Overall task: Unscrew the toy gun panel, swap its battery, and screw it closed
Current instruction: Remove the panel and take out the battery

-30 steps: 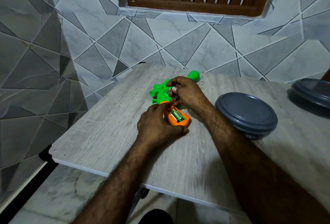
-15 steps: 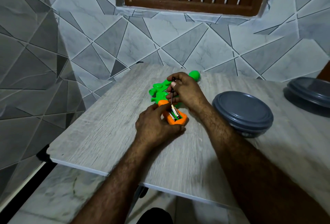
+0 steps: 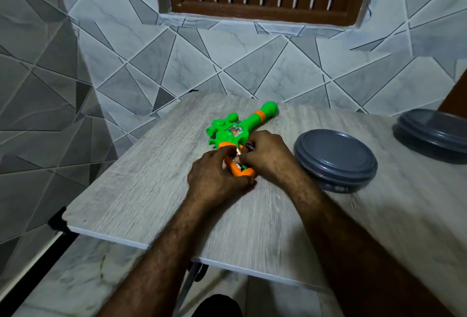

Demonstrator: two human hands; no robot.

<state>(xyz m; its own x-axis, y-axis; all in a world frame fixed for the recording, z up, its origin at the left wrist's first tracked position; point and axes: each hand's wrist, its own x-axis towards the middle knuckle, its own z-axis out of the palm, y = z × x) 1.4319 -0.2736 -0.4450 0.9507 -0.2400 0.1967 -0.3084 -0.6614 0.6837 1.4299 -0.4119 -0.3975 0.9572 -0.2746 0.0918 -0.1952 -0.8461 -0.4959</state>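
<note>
A green toy gun with an orange grip lies on the wooden table, barrel pointing away to the right. My left hand grips the orange grip from the left. The grip's compartment is open, and a green battery shows inside it. My right hand sits over the compartment from the right, fingers curled, with the black screwdriver tucked in them. Its fingertips meet a small pale piece at the compartment's top; what that piece is I cannot tell.
A round grey lidded container stands just right of my right wrist. A second grey container stands at the far right edge. Tiled walls close in behind and to the left. The table's near edge runs under my forearms.
My right hand has dropped from above the gun body down to the grip, uncovering the barrel. The screwdriver no longer stands upright in the compartment. The left hand keeps its hold.
</note>
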